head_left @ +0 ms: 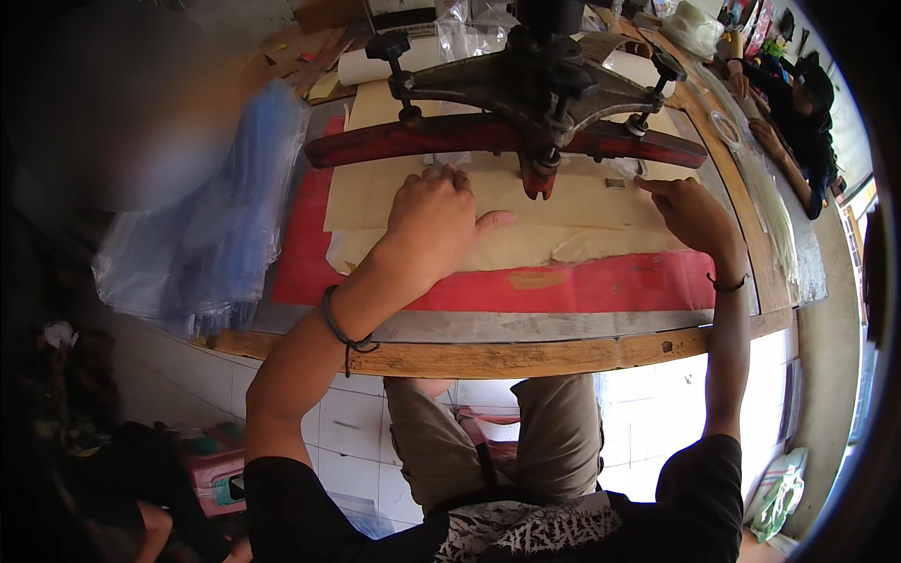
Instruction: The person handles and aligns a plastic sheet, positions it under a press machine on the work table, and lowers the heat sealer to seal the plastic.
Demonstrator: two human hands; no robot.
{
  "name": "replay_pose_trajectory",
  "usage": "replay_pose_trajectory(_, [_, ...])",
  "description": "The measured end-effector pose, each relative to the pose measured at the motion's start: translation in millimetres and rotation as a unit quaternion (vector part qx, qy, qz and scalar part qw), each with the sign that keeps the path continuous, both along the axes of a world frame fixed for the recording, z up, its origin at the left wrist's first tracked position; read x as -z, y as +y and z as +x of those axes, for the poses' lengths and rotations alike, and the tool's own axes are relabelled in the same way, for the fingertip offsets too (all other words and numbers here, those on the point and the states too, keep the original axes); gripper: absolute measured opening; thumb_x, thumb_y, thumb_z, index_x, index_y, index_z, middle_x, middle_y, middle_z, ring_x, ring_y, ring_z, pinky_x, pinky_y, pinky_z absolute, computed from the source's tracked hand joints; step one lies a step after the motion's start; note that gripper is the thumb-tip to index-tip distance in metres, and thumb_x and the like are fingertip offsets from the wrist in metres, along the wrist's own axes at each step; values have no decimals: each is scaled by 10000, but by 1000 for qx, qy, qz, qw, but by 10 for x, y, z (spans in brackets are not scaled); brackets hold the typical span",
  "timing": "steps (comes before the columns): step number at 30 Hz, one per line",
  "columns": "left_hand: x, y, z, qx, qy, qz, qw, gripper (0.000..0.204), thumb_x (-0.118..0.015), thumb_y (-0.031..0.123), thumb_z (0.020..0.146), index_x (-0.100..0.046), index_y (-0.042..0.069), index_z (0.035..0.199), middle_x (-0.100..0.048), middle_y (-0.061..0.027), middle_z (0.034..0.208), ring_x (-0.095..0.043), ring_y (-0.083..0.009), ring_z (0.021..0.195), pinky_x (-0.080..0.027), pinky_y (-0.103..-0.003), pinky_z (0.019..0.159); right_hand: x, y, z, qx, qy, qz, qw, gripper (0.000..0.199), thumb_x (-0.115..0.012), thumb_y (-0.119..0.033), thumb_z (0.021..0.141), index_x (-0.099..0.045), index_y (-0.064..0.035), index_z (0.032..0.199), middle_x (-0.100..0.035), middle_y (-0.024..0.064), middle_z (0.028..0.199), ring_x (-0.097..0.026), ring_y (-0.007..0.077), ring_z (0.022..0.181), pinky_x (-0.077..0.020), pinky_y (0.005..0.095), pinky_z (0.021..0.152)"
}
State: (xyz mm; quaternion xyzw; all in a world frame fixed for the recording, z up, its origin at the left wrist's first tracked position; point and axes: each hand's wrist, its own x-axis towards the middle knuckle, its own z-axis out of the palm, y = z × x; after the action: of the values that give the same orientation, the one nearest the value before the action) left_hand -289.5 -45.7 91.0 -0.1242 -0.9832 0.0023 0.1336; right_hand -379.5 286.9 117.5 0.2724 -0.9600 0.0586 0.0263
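Both my hands reach over a tan sheet (394,202) that lies on a red sheet on the table. My left hand (436,220) rests on the tan sheet, thumb stretched to the right and fingers together, their tips just short of a red metal bar (422,141). Past those fingertips, a bit of clear film shows under the bar. On the right, my right hand (694,211) extends its index finger to a clear plastic piece (629,166) beneath the bar; its other fingers are bent. A small brownish block (615,184) sits beside that fingertip. Neither hand visibly grips anything.
A black metal bracket (469,77) with screw knobs carries the bar above the table. Bluish clear plastic sheets (211,225) hang over the left edge. A wooden strip (497,358) lines the front. One person (812,122) works at the far right, another (141,488) is lower left.
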Motion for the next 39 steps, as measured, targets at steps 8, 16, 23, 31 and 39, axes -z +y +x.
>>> replay_pose_trajectory(8, [77, 92, -96, 60, 67, -20, 996, 638, -568, 553, 924, -647, -42, 1142, -679, -188, 889, -672, -325, 849, -514, -450, 842, -49, -161, 108, 33, -12, 16, 999, 330, -571, -145, 951, -630, -73, 1267, -680, 193, 868, -643, 370, 863, -487, 449, 833])
replay_pose_trajectory(16, [41, 213, -253, 62, -37, 71, 995, 544, -573, 501, 947, -631, -40, 948, -663, -210, 787, -671, -383, 735, -537, -467, 674, 159, -175, 164, -37, 63, -30, 997, 346, -615, -168, 940, -594, -17, 1250, -565, 163, 1198, -551, 323, 1145, -465, 420, 972])
replay_pose_trajectory(23, [76, 211, -294, 60, -26, 63, 996, 452, -578, 454, 945, -645, 11, 999, -664, -198, 750, -676, -361, 697, -542, -456, 659, 173, -236, 237, -64, 50, -41, 996, 367, -598, -135, 947, -560, -34, 1298, -518, 135, 1308, -539, 313, 1185, -446, 407, 999])
replay_pose_trajectory(31, [47, 245, -321, 60, -27, 63, 996, 415, -572, 442, 958, -646, 36, 1002, -664, -192, 735, -669, -375, 686, -534, -462, 665, 308, -236, 155, -97, 139, -32, 985, 232, -568, -90, 924, -599, 29, 1120, -559, 135, 1125, -561, 290, 1078, -471, 396, 917])
replay_pose_trajectory(39, [122, 220, -334, 76, 3, 83, 994, 459, -585, 448, 946, -664, 7, 850, -643, -197, 665, -667, -362, 666, -532, -452, 646, 237, -352, 192, -52, 83, -31, 995, 316, -538, 36, 816, -596, 31, 1127, -559, 155, 1143, -613, 340, 963, -500, 425, 848])
